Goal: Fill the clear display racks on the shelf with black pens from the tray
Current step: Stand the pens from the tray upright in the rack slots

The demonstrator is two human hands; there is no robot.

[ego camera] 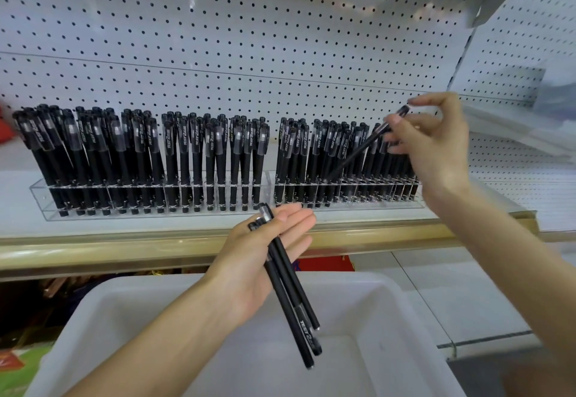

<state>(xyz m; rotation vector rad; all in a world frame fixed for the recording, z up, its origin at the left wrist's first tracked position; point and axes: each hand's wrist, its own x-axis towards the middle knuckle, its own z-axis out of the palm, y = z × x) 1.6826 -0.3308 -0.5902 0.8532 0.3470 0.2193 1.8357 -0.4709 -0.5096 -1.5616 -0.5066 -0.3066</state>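
Racked pens (199,147) crowd right hand's (433,144) tilted pen (358,150); left hand (258,259) grips spares (290,297).

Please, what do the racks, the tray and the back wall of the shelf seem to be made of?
Racks: clear glossy plastic, probably acrylic; pens show through the walls. Tray: white matte plastic, judging by rounded moulded corners. Back wall: perforated sheet, likely painted metal; slight sheen.
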